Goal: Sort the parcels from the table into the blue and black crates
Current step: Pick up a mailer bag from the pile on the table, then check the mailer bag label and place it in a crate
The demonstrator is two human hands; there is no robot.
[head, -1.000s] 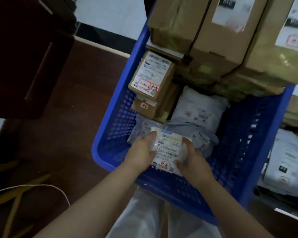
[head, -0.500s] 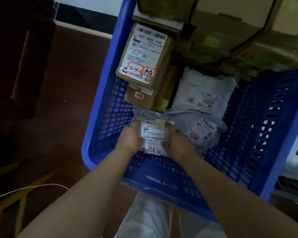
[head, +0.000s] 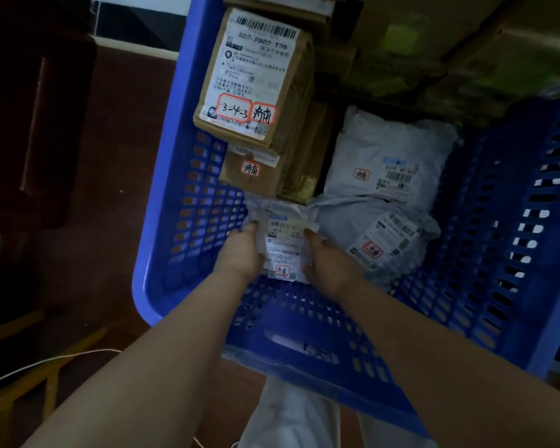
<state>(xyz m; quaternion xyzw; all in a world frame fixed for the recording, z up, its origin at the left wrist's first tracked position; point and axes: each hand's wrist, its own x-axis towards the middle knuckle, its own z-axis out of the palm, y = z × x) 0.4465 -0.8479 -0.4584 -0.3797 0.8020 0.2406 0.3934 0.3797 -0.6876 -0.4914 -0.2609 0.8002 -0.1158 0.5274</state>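
A small white parcel (head: pixel 283 245) with a printed label sits low inside the blue crate (head: pixel 162 247), near its front wall. My left hand (head: pixel 240 250) grips the parcel's left edge and my right hand (head: pixel 327 260) holds its right edge. Behind it in the crate lie two brown cardboard boxes (head: pixel 249 79), one on the other, and two grey mailer bags (head: pixel 392 156) to the right.
Large cardboard boxes (head: pixel 466 43) overhang the crate's far end. Dark reddish floor (head: pixel 94 221) lies to the left, with a dark cabinet (head: pixel 23 124), yellow wooden bars (head: pixel 46 376) and a white cord (head: pixel 46 363). More parcels show at the far right edge.
Both hands have carried the small white parcel forward and down into the blue crate, towards its bottom. The view has moved closer over the crate.
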